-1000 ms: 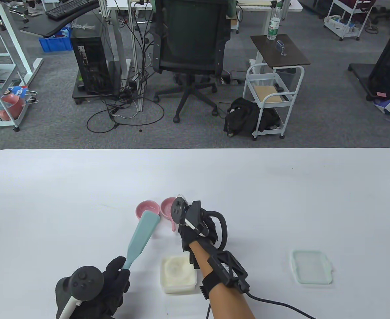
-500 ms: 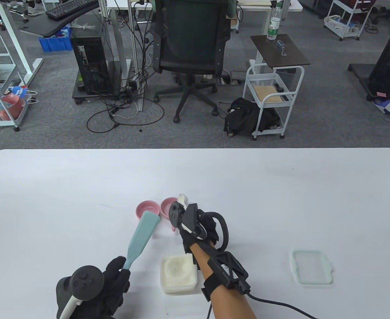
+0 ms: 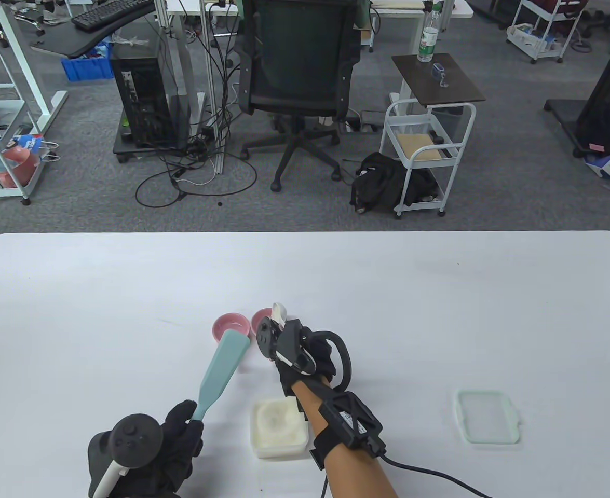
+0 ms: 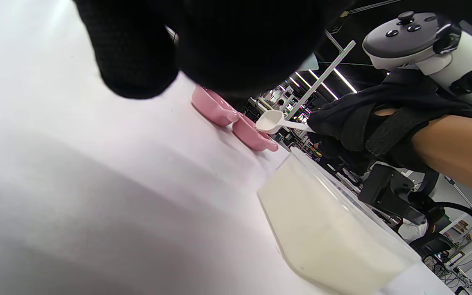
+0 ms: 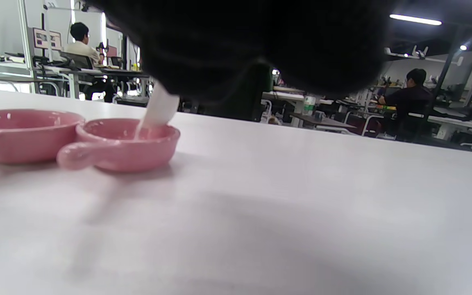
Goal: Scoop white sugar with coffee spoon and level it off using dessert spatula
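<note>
Right hand (image 3: 307, 358) pinches white plastic coffee spoon (image 4: 272, 121) – bowl over glossy pink dish (image 5: 127, 143). Left hand (image 3: 172, 441) grips flat teal dessert spatula (image 3: 221, 371). Square tub of white sugar (image 3: 278, 426) on matte counter (image 3: 439, 311).

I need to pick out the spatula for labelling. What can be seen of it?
The dessert spatula is pale teal, matte like silicone or plastic, with a slim handle widening into a long flat blade. The left hand grips the handle's end. It slants up and away, its blade tip in front of the pink dish, left of the sugar container.
</note>
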Tool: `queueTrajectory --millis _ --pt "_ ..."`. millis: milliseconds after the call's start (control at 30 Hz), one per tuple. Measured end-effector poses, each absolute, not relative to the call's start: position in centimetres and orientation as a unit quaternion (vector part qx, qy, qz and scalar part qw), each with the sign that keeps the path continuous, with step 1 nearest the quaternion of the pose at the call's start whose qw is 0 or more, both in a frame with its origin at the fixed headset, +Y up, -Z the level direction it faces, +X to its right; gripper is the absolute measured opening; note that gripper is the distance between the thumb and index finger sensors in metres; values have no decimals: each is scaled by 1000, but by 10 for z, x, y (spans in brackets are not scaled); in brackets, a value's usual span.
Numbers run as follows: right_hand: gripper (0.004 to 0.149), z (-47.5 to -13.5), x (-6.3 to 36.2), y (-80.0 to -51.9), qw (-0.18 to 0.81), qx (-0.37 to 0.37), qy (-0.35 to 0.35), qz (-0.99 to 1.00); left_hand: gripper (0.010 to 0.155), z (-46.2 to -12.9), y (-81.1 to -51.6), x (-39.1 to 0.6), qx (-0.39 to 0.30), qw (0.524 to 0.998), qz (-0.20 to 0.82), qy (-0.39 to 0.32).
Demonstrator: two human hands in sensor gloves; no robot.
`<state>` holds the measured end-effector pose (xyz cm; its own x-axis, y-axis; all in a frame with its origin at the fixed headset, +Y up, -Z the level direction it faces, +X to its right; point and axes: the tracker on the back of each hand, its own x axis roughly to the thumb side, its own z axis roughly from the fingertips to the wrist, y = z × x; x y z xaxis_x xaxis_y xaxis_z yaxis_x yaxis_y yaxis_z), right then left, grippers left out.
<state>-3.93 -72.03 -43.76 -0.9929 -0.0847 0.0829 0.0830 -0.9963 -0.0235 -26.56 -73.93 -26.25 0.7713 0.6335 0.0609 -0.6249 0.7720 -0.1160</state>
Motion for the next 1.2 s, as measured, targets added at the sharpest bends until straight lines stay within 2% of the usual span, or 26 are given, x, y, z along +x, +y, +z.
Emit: queueTrajectory --millis 733,1200 --pt "41 -433 -42 -708 79 -31 26 -996 63 -263 -741 -264 -51 941 331 -47" --pt "41 -415 -42 -698 131 -60 33 -989 63 -263 -738 -265 -43 940 335 -51"
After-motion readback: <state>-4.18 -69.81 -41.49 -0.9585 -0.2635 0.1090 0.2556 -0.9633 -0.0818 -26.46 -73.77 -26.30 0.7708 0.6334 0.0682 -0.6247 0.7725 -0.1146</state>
